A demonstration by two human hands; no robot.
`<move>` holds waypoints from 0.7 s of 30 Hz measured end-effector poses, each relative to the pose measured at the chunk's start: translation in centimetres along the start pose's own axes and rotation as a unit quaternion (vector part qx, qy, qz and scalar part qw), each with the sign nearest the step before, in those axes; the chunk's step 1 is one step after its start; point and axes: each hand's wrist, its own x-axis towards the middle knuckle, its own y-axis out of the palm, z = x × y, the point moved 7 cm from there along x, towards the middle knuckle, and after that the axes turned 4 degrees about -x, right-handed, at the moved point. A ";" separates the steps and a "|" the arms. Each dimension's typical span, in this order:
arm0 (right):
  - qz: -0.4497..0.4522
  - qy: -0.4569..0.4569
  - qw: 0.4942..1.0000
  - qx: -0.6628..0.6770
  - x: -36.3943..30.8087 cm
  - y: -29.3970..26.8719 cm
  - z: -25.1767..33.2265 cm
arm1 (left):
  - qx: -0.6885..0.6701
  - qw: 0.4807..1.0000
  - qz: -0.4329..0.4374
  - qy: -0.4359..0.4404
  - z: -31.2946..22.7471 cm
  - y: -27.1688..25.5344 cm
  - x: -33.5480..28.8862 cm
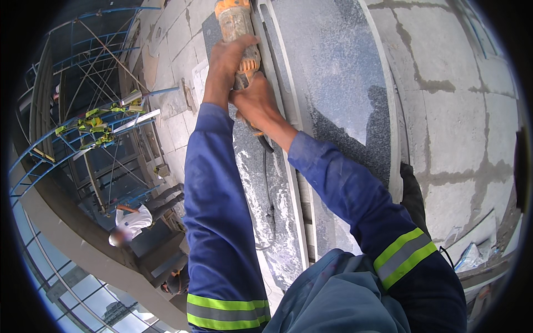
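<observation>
A dusty orange and grey corded angle grinder lies in both my hands at the top of the view, its front end cut off by the edge. My left hand wraps round its body. Just behind, my right hand closes round the rear handle. From the rear end a black cord runs back toward me over a white-streaked grey stone slab. To the right lies a wider speckled grey stone slab, with a narrow gap between the two. The grinder's disc is not visible.
Blue scaffolding stands at left, with yellow-green straps hung on it. A person in a white shirt is below it; another person's dark head covering shows nearer. Pale paving spans the right, with clear plastic near a ledge.
</observation>
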 end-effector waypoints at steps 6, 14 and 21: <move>-0.030 -0.025 0.999 0.018 -0.9 -0.1 -0.5 | -0.008 1.000 0.006 0.008 -0.7 0.6 -1.8; -0.039 -0.047 0.998 0.028 -1.2 0.1 -1.1 | -0.007 1.000 0.020 0.017 -1.1 0.8 -2.7; -0.043 -0.053 0.997 0.020 -1.3 0.2 -1.6 | -0.004 1.000 0.004 0.021 -0.9 0.7 -2.9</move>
